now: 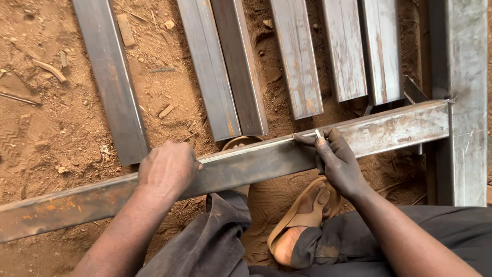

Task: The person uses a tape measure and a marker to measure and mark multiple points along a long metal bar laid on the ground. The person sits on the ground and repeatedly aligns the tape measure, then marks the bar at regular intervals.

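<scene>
Lying across the reddish dirt ground, a long rusty steel box tube runs from lower left to upper right, where its end butts against an upright-running steel section at the right edge. The left hand rests curled over the tube's top, fingers wrapped down its far side, pressing it. The right hand pinches a small pale marker between thumb and forefinger, its tip touching the tube's upper edge. Just beyond the tube, five shorter steel tube lengths lie side by side on the dirt, their near ends close to or touching the long tube, crowding its far side. A sandalled foot and dark trousers sit on the near side below the tube. Open dirt with stone chips and scraps lies at far left.
</scene>
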